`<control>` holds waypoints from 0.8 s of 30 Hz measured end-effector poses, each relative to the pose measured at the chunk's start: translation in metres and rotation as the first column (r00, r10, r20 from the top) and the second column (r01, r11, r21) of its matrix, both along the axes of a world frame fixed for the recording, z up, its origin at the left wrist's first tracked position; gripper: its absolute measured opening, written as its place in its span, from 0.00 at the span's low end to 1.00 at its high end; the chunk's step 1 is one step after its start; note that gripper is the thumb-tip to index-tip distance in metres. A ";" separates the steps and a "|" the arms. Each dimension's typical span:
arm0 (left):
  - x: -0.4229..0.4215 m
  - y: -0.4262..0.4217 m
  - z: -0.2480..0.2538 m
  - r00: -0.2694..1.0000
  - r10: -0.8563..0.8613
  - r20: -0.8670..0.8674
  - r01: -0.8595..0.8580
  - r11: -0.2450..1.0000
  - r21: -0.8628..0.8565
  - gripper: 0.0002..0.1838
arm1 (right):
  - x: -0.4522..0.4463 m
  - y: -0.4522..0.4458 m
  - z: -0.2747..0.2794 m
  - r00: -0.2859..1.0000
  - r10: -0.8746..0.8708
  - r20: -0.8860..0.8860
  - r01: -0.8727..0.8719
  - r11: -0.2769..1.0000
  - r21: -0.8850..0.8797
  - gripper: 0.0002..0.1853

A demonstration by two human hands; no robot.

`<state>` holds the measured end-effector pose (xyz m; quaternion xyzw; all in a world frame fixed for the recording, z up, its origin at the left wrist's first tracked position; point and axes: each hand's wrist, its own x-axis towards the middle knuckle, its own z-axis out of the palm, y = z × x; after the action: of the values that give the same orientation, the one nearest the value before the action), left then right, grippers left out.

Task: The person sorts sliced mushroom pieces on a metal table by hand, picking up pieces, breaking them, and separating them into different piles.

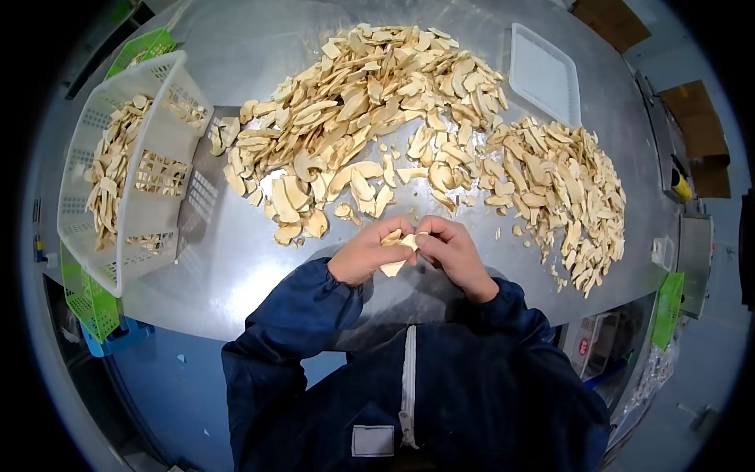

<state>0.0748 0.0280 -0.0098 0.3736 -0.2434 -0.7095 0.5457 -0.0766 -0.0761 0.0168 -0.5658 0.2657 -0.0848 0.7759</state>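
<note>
My left hand (366,256) is closed around a few pale mushroom slices (394,268), one of them jutting out below the fingers. Close beside it, my right hand (454,256) pinches the edge of a slice between thumb and fingertips. Both hands meet over the near side of the steel table. Just beyond them lies a broad heap of mushroom slices (354,110), with loose pieces along its near edge. A second heap of smaller slices (562,189) spreads off to the right. The fingertips partly hide the piece between the hands.
On the left stands a white perforated basket (162,134) with mushroom slices inside. Green baskets (88,297) sit behind and below it. A shallow white tray (543,75) lies at the back right of the steel table (212,287). Cardboard boxes (696,118) stand beyond the right edge.
</note>
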 end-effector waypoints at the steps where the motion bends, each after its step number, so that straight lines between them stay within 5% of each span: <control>1: -0.001 0.000 0.000 1.000 -0.008 -0.001 0.008 1.000 0.001 0.09 | -0.002 -0.001 -0.002 1.000 0.020 -0.017 -0.019 1.000 0.020 0.08; 4: -0.001 -0.001 0.001 1.000 -0.002 0.004 0.002 1.000 -0.009 0.09 | -0.003 -0.003 -0.012 0.997 0.011 0.071 -0.030 0.964 0.266 0.10; 7: 0.001 0.000 0.000 0.999 -0.033 0.014 0.033 0.999 0.004 0.10 | -0.002 -0.008 -0.005 0.965 -0.178 0.194 0.097 0.926 0.366 0.12; 9: 0.001 0.001 -0.001 0.999 -0.043 0.016 0.043 0.999 0.026 0.11 | -0.004 -0.023 -0.011 0.646 -0.572 0.506 -0.071 0.615 0.785 0.14; 10: 0.001 0.001 -0.001 0.999 -0.049 0.019 0.049 0.998 0.031 0.11 | -0.007 -0.032 -0.011 0.645 -0.531 0.549 -0.111 0.646 0.755 0.15; 13: 0.000 0.001 -0.001 0.997 -0.075 0.031 0.075 0.997 0.025 0.12 | -0.010 -0.016 -0.016 0.908 -0.311 0.280 0.214 0.920 0.328 0.14; 14: -0.001 0.001 -0.005 0.996 -0.076 0.041 0.077 0.997 -0.023 0.13 | -0.008 -0.008 -0.003 0.982 -0.182 0.044 0.182 0.983 0.005 0.11; 17: -0.002 0.000 -0.004 0.992 -0.077 0.103 0.084 0.994 -0.067 0.11 | -0.004 0.001 0.004 0.999 0.022 0.025 -0.011 0.931 -0.364 0.03; 21: 0.001 0.001 0.003 0.976 -0.128 0.178 0.133 0.991 -0.019 0.09 | -0.005 -0.002 0.006 1.000 0.028 -0.011 -0.030 0.962 -0.273 0.04; 24: 0.004 0.002 0.005 0.991 -0.122 0.052 0.120 0.992 0.044 0.08 | -0.006 -0.004 0.011 0.999 0.032 0.001 -0.031 0.973 -0.228 0.05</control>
<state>0.0791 0.0295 -0.0045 0.3886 -0.2657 -0.7357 0.4869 -0.0826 -0.0803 0.0281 -0.6551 0.2436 -0.1037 0.7076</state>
